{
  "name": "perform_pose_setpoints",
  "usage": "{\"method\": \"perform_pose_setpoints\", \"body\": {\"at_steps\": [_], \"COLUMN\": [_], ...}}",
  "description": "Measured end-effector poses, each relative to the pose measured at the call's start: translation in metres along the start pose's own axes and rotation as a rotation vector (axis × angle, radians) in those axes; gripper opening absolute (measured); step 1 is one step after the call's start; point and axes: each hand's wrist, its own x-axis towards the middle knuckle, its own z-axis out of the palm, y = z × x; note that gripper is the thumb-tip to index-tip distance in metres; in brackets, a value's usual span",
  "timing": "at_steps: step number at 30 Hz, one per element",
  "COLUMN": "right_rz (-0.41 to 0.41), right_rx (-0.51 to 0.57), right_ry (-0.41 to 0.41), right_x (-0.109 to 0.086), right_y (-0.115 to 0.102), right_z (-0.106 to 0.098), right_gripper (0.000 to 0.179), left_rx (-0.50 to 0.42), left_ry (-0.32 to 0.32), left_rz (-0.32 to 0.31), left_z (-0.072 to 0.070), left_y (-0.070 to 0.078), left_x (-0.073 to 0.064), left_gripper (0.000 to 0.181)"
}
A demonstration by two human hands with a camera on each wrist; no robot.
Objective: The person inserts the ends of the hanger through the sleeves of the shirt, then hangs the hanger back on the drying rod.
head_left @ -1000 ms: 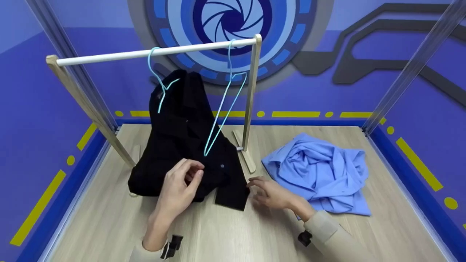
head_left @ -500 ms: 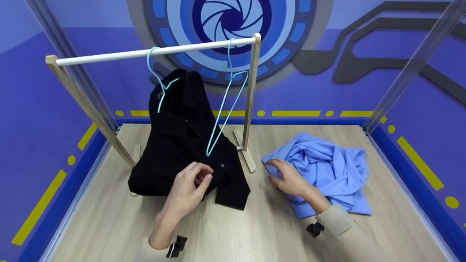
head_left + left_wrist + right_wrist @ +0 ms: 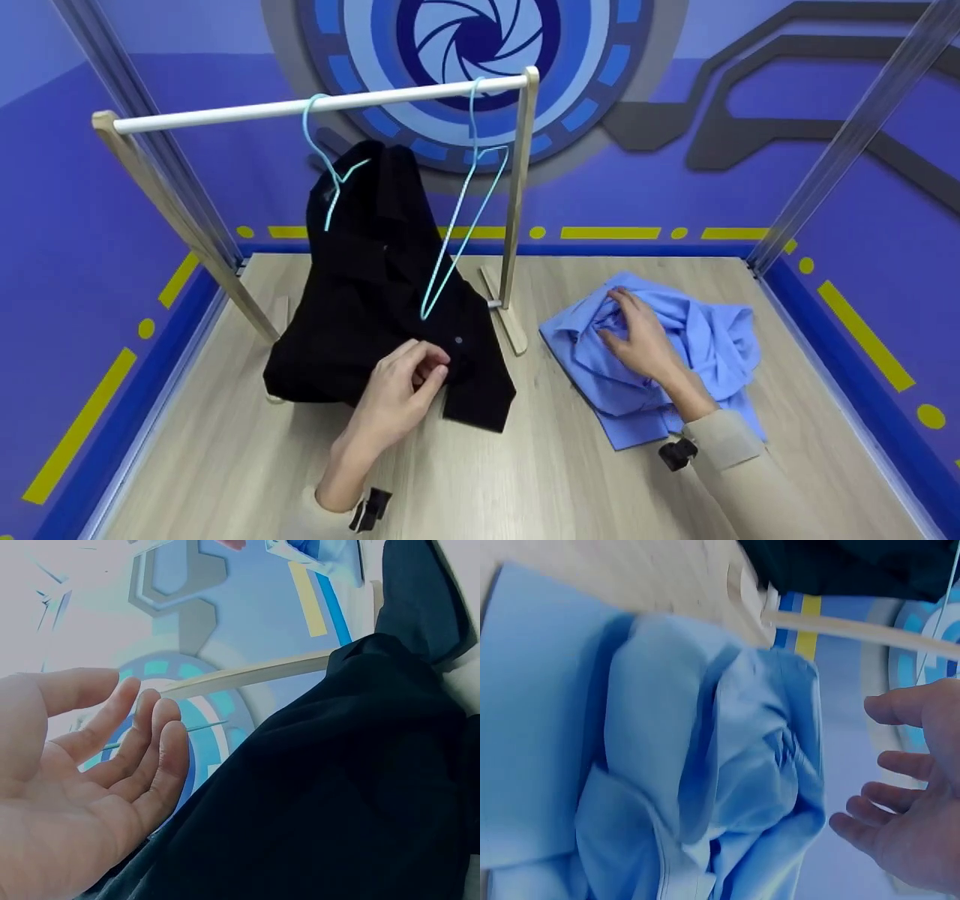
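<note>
1. Hands first: the left hand (image 3: 397, 390) is loosely curled, narrow gap between thumb and fingers, nothing in it, by the near side of the black garment (image 3: 352, 322). Can't tell if it's touching. The right hand (image 3: 641, 341) is wider and also empty, over the blue garment (image 3: 712, 352), which sits bunched on the table (image 3: 480, 480), right of the rack (image 3: 405, 97).
2. Biggest risk imo: all those overlapping folds. Pinch the wrong layer and the blue pile probably just twists up more.
3. The black garment droops from the left hanger (image 3: 341, 181), so a left-hand bump could tug it loose, maybe even shift the rack.
4. The bare right hanger (image 3: 446, 244) dangles over that dark cloth; an arm passing there might snag it.
5. View check: from the head camera the right hand looks planted on the blue cloth. Right wrist camera shows wall between thumb and fabric, so the thumb at least seems clear.
6. Left wrist camera shows the left palm holding nothing, which the head view mostly hides. Only the head view gets both hangers and the whole blue pile, though the right arm covers some.
</note>
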Motion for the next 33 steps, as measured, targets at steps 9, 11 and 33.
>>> {"method": "perform_pose_setpoints", "body": {"at_steps": [9, 11, 33], "right_rz": [0.153, 0.168, 0.366], "right_rx": [-0.100, -0.123, -0.208], "right_ry": [-0.088, -0.090, -0.234], "right_x": [0.002, 0.003, 0.001], "right_y": [0.025, 0.030, 0.068], "right_z": [-0.017, -0.020, -0.020], "right_gripper": [0.079, 0.078, 0.081], "left_rx": [0.005, 0.004, -0.020], "left_ry": [-0.045, -0.054, -0.102], "left_rz": [0.008, 0.009, -0.012], "left_z": [0.006, 0.006, 0.005], "left_y": [-0.001, -0.001, -0.003], "left_x": [0.001, 0.001, -0.004], "left_gripper": [0.007, 0.007, 0.006]}}
